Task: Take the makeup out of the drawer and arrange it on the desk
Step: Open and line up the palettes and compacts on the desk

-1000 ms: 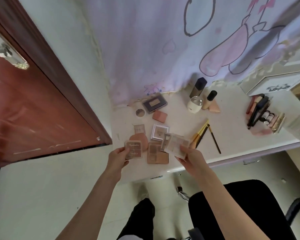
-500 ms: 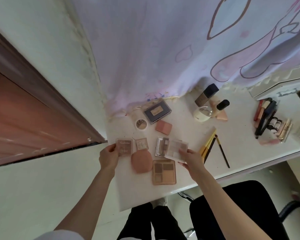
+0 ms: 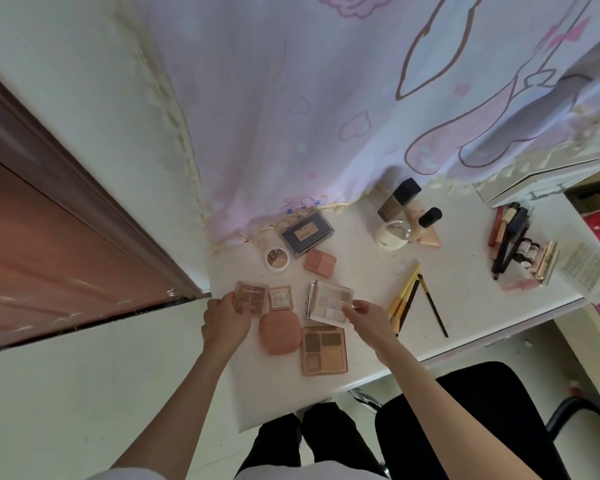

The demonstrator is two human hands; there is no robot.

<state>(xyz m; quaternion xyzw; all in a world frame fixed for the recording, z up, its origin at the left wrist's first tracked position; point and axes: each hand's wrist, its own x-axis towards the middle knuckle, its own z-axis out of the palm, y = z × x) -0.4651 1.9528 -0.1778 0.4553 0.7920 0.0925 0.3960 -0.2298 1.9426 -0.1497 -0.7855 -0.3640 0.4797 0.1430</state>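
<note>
Her left hand pinches a brown palette, her right hand a pale palette; best set each flat, square with neighbours.

On the white tabletop, take the round peach compact as the landmark. Just left of it and a little farther back, the left hand grips a small brown palette. A small square compact lies right behind the landmark. To its right and slightly farther back, the right hand pinches a clear pale palette. A larger brown eyeshadow palette lies touching the landmark's right side. Brushes lie well to the right, bottles far behind.
</note>
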